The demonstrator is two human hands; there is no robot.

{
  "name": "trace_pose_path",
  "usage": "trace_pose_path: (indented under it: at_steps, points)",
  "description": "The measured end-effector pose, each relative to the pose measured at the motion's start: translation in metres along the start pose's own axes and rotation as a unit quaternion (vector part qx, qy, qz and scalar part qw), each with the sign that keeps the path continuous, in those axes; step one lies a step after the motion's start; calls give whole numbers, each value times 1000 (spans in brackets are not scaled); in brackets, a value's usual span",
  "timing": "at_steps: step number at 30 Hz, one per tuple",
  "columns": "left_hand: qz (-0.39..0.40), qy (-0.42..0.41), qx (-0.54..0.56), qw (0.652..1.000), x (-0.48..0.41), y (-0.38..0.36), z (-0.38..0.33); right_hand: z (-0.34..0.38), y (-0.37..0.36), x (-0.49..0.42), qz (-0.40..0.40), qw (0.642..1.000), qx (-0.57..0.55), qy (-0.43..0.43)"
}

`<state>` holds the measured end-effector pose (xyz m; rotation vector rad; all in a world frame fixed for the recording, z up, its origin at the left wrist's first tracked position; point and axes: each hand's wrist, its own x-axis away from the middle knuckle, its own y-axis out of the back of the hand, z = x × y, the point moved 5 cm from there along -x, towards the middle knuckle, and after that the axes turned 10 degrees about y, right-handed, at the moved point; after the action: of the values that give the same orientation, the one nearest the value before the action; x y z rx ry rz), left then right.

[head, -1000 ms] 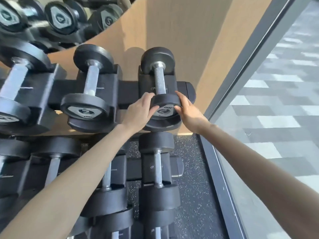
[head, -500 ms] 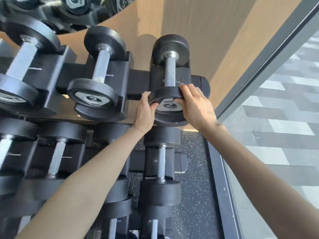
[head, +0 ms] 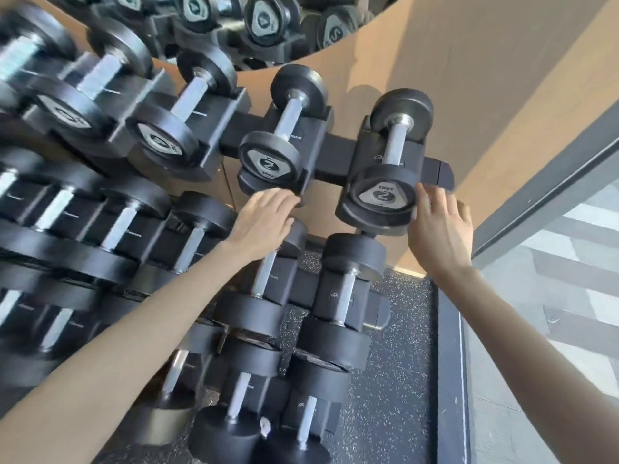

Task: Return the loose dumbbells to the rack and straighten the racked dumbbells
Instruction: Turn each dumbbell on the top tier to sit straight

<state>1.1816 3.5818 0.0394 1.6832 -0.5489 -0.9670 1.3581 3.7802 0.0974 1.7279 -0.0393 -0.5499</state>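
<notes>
On the top tier of the rack, two open hands beside the dumbbells marked 2

At the right end of that tier, the end dumbbell lies in its black cradle. Its handle runs away from the camera toward the wooden wall, and its near cap shows a grey plate with a 2. The right hand is raised at the right side of that near head. Its fingers are straight and close together, with the tips at the head's rim, and it grips nothing. Whether the tips touch the rim cannot be told.

Just to the left, in the next cradle, sits the second dumbbell, also marked 2. The left hand is just below that cradle's front edge, fingers loosely spread and lightly bent, holding nothing. Blur hides whether its fingertips meet the cradle.

Larger dumbbells fill the rest of the top tier to the left, and the lower dumbbells lie on the tiers beneath. A mirror above the rack reflects a row of dumbbell caps. Speckled rubber floor lies under the rack, and a dark window frame runs along the right
</notes>
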Motion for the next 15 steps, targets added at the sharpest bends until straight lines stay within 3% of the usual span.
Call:
trace_pose_path:
  at_steps: [6, 15]
  points:
    - [2, 111, -56, 992, 40, 28, 80, 56, 6, -2, -30, 995, -37, 88]
    - [11, 46, -17, 999, -4, 23, 124, 135, -28, -52, -3, 991, -99, 95]
